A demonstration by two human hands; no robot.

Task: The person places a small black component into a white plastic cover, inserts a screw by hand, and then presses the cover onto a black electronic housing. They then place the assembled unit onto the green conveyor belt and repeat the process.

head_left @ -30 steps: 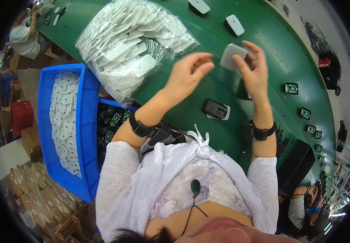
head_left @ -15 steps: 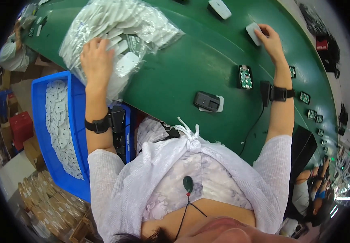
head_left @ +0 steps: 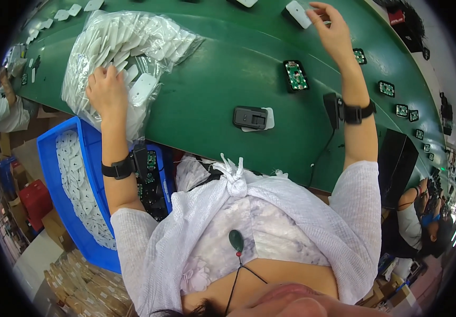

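My left hand (head_left: 106,94) is bent over a clear plastic bag (head_left: 185,45) full of flat white plastic covers. Its fingers curl into the pile, and their tips are hidden. One white cover (head_left: 143,90) lies just right of those fingers. At the far side of the green table, my right hand (head_left: 327,24) is open, thumb and fingers parted beside a black case topped with a white cover (head_left: 298,14). A black case with an exposed green circuit board (head_left: 296,75) lies nearer me. Closer still, a black device (head_left: 250,117) rests partly on a white piece.
A blue bin (head_left: 51,158) of white pieces stands left of the table; another blue container beside my left forearm holds circuit boards. Several open cases with boards (head_left: 386,89) run along the right. A black box (head_left: 397,158) stands by my right elbow. Other people are at both sides.
My right hand's fingers have come off the white-topped case, which stays on the table. My left hand remains at the bag, its fingers more curled. The whole view has shifted.
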